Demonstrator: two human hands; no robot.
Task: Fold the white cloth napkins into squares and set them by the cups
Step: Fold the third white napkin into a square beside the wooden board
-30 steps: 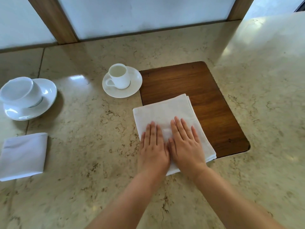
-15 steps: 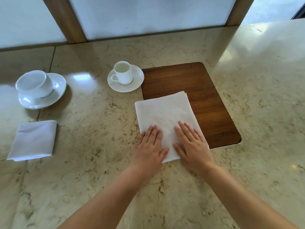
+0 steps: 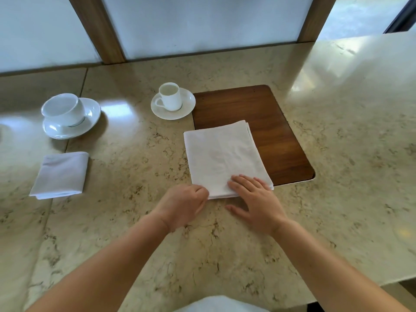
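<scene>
At the near edge of a white napkin (image 3: 221, 157), the person's left hand (image 3: 183, 204) curls its fingers, pinching the corner; the right hand (image 3: 256, 200) rests flat on it. The napkin overlaps a wooden board (image 3: 267, 122). Beyond stands a cup (image 3: 169, 96).

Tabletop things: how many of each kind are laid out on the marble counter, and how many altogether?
White ceramic cups: 2, a wide one and a small handled one
White round saucers: 2, left and middle
White cloth napkins: 2, a folded square and a larger one under the hands
Brown wooden boards: 1
Total: 7
</scene>
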